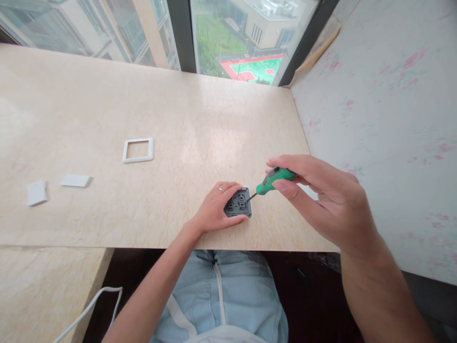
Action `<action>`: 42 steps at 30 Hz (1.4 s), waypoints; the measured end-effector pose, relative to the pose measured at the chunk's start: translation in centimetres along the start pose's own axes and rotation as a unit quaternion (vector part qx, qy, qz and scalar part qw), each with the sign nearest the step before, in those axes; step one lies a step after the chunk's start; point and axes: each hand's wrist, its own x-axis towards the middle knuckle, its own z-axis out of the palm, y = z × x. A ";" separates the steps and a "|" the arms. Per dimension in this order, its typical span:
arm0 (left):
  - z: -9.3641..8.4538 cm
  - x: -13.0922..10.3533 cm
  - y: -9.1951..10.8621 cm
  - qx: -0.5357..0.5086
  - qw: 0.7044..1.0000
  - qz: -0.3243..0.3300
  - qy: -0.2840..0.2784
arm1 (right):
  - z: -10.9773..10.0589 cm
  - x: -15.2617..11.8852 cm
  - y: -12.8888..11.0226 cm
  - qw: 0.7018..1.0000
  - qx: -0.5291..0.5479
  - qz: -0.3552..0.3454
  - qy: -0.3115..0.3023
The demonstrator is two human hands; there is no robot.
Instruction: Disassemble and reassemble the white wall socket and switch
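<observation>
My left hand (217,208), with a ring on one finger, grips a small grey switch module (237,203) with a pale rim, near the front edge of the stone counter. The module lies on the counter, its dark inner face up. In my right hand (317,195) is a green and black screwdriver (267,183), held between thumb and fingers. Its shaft slants down to the left, and the tip meets the right part of the module, at what looks like a screw.
A white rectangular frame (138,150) lies on the counter (214,114) to the left. Farther left are two white plates (75,180) (37,193). A floral wall (385,119) bounds the right side, windows the back. A white cable (94,300) hangs at lower left.
</observation>
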 end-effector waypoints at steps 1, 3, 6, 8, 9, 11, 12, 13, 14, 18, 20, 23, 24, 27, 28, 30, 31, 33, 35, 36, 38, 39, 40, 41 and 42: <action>0.0 0.0 0.0 0.000 1.000 -0.001 0.000 | 0.0 0.1 0.0 1.000 -0.022 -0.011 0.006; 0.0 0.0 0.0 0.001 1.000 0.000 0.001 | -0.1 0.4 0.0 0.998 -0.058 -0.028 0.016; 0.1 0.0 -0.1 0.002 1.000 0.001 0.003 | -0.1 0.7 0.0 0.994 -0.094 -0.041 0.028; 0.1 0.0 -0.1 0.001 1.000 0.004 0.004 | 0.0 0.8 -0.1 0.992 -0.113 -0.043 0.035; 0.1 0.0 -0.1 0.000 1.000 0.005 0.004 | 0.1 0.8 -0.1 0.991 -0.122 -0.043 0.039; 0.1 0.0 -0.1 0.001 1.000 0.006 0.004 | 0.2 0.9 -0.1 0.988 -0.140 -0.045 0.046; 0.1 0.0 -0.1 0.001 1.000 0.005 0.004 | 0.2 0.9 -0.1 0.987 -0.147 -0.047 0.047; 0.1 0.0 0.0 0.001 1.000 0.004 0.003 | 0.2 0.9 -0.2 0.986 -0.152 -0.050 0.048; 0.0 0.0 0.0 0.002 1.000 0.004 0.003 | 0.3 0.9 -0.2 0.985 -0.156 -0.053 0.049; 0.0 0.1 0.0 0.004 1.000 0.002 -0.002 | 0.3 0.8 -0.3 0.984 -0.163 -0.050 0.049; 0.0 0.1 0.1 0.004 1.000 -0.002 -0.004 | 0.3 0.8 -0.3 0.986 -0.156 -0.046 0.047; -0.1 0.0 0.1 0.000 1.000 -0.008 -0.007 | 0.3 0.8 -0.3 0.988 -0.142 -0.039 0.049; -0.1 0.0 0.1 0.000 1.000 -0.010 -0.008 | 0.4 0.8 -0.3 0.988 -0.139 -0.037 0.050; -0.1 0.0 0.1 0.002 1.000 -0.012 -0.011 | 0.5 0.7 -0.2 0.989 -0.135 -0.032 0.042; -0.1 0.0 0.1 0.002 1.000 -0.012 -0.011 | 0.6 0.6 -0.1 0.990 -0.133 -0.027 0.039; -0.1 0.0 0.1 0.002 1.000 -0.013 -0.010 | 0.7 0.3 -0.1 0.991 -0.130 -0.013 0.036; -0.1 0.0 0.1 0.001 1.000 -0.012 -0.008 | 0.7 0.2 0.0 0.991 -0.129 -0.008 0.039; -0.1 -0.1 0.0 -0.001 1.000 -0.010 -0.005 | 0.6 -0.2 0.1 0.989 -0.135 -0.008 0.059; 0.0 -0.1 0.0 -0.001 1.000 -0.007 -0.002 | 0.5 -0.6 0.2 0.986 -0.136 -0.011 0.095; 0.0 -0.1 0.0 -0.001 1.000 -0.005 -0.001 | 0.4 -0.7 0.3 0.985 -0.127 -0.006 0.117; 0.0 -0.1 -0.1 0.000 1.000 0.000 0.003 | 0.2 -0.9 0.6 0.981 -0.092 0.014 0.168; 0.0 -0.1 -0.1 -0.001 1.000 0.002 0.005 | 0.1 -1.0 0.8 0.978 -0.071 0.025 0.195; 0.0 -0.1 -0.1 -0.002 1.000 0.004 0.006 | 0.0 -1.0 1.0 0.973 -0.052 0.037 0.224; 0.0 -0.1 -0.1 -0.004 1.000 0.004 0.006 | 0.0 -1.0 1.1 0.966 -0.037 0.045 0.250; 0.0 -0.2 -0.1 -0.009 1.000 0.001 0.007 | 0.1 -0.9 1.4 0.961 -0.026 0.051 0.272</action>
